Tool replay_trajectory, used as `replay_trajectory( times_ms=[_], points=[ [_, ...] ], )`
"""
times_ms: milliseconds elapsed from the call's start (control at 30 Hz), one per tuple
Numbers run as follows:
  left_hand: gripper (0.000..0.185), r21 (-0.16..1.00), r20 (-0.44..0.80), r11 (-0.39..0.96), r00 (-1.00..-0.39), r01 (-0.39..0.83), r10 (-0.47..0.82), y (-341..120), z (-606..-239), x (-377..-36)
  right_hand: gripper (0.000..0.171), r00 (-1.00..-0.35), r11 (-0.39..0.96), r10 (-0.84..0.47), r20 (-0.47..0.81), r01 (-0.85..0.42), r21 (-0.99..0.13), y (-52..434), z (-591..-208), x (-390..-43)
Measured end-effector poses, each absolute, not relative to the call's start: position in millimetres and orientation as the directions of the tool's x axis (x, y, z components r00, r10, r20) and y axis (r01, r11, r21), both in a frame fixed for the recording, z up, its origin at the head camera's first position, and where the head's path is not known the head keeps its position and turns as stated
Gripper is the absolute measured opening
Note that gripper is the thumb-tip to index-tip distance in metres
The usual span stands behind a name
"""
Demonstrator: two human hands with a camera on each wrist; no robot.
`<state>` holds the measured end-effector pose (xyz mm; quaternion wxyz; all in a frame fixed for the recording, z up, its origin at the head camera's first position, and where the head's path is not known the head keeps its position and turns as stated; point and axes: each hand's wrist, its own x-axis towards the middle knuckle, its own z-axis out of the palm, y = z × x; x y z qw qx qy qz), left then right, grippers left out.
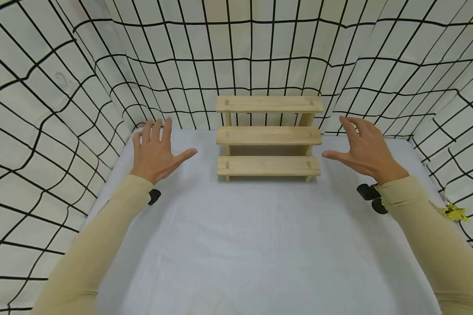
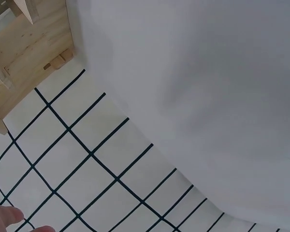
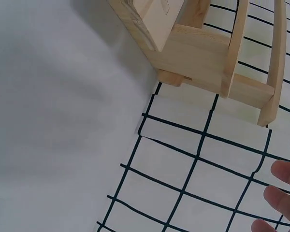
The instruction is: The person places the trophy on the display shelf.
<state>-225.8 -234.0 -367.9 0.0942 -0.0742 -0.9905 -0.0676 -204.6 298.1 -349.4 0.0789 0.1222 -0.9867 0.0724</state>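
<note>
So, head view: both hands raised over a white table surface [image 1: 236,245], nothing held in either. Left hand [image 1: 155,151] sits left of centre, palm down, fingers straight and spread wide, thumb pointing right toward a three-step wooden rack [image 1: 269,136]. Right hand [image 1: 364,148] sits right of centre, fingers straight and loosely spread, thumb pointing left at the rack. Rack stands in the upper middle of the frame, at the back of the table, just in front of the grid-patterned backdrop [image 1: 63,87]; it lies between the two hands, clear gaps on both sides, neither hand touching it. Three plank tiers, lowest nearest the camera, highest at the back. Beige sleeves [image 1: 102,236] cover both forearms; black wrist mounts [image 1: 370,194] show under the right wrist and also beside the left one. Small yellow clip [image 1: 453,213] at the right edge on the backdrop. Left wrist view: rack corner in the upper left [image 2: 24,46], grid cloth below it, white surface filling the right, fingertips [image 2: 5,217] just in at the lower left. Right wrist view: rack underside and legs across the top [image 3: 203,53], grid cloth beneath, fingertips [image 3: 280,200] at the lower right, touching nothing.
</note>
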Motion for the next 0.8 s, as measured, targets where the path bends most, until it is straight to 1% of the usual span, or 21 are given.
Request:
replay_trajectory(
  times_ms=[267, 467, 800],
  points=[
    [0.12, 0.124, 0.172, 0.977, -0.974, 0.173, 0.15, -217.8, -374.7, -240.8, 0.114, -0.964, 0.959, -0.232, 0.127, -0.249, -0.136, 290.9, -356.6, -220.9],
    [0.119, 0.125, 0.151, 0.972, -0.972, 0.2, 0.18, -202.5, -379.7, -252.2, 0.114, -0.976, 0.959, -0.205, 0.078, -0.216, -0.185, 286.9, -362.8, -232.5],
    [0.119, 0.155, 0.139, 0.962, -0.969, 0.225, 0.204, -178.6, -387.6, -267.7, 0.116, -0.975, 0.951, -0.212, 0.067, -0.221, -0.217, 270.7, -374.7, -251.8]
  ],
)
